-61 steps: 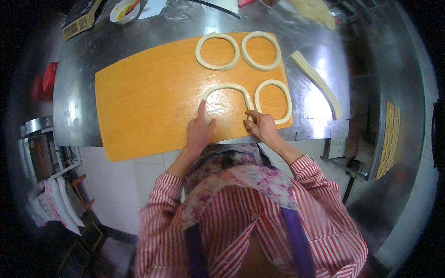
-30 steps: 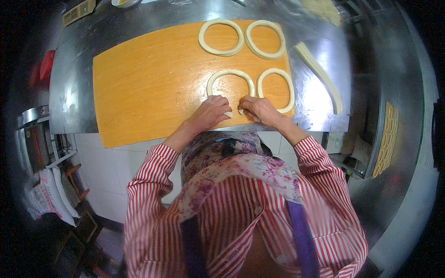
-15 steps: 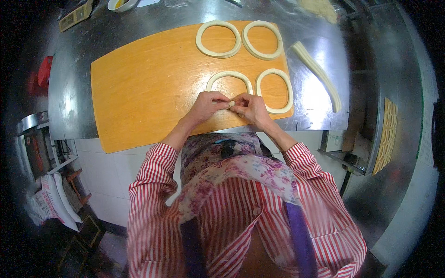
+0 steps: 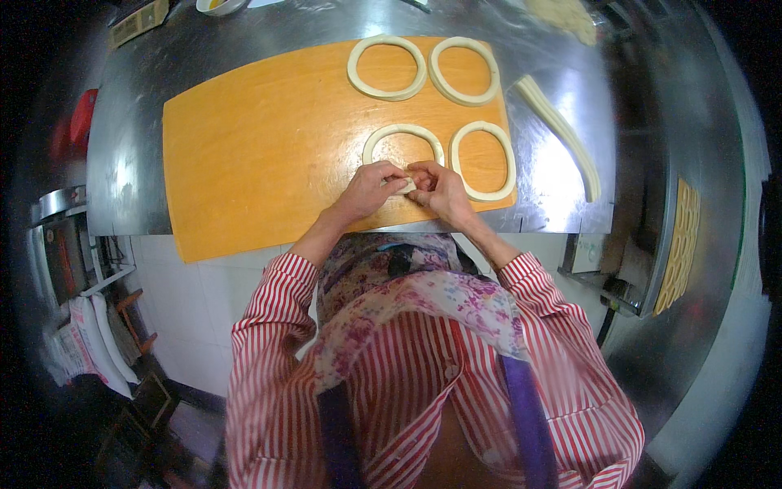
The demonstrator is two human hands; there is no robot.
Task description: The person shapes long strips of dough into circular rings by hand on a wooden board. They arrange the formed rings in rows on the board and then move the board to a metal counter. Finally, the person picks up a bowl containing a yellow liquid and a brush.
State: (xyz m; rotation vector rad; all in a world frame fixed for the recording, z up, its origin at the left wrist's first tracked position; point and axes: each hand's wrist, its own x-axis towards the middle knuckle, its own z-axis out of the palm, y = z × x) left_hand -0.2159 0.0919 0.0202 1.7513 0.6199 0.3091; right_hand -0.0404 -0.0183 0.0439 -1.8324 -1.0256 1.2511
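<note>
A pale dough ring [image 4: 403, 129] lies near the front edge of a wooden board [image 4: 252, 155]. Both my hands are at its near side, fingertips almost meeting. My left hand [image 4: 371, 191] pinches the dough there, where a short bit shows between thumb and fingers. With curled fingers, my right hand [image 4: 444, 194] grips the same stretch from the right; its fingers partly hide the join. Three more rings rest on the board: one at the far left [image 4: 353, 72], one at the far right [image 4: 494, 73] and one beside my right hand [image 4: 511, 160].
Right of the board, several long dough strips [image 4: 558, 130] lie together on the metal table [image 4: 554, 212]. A flattened pale mass [image 4: 562, 18] sits at the far right, a white bowl [image 4: 218, 6] at the far left. A tray of ring-shaped pieces [image 4: 680, 244] stands farther right.
My left fingers have shifted slightly on the ring's near side, and my right fingers have opened a little around it. The other rings stay in place.
</note>
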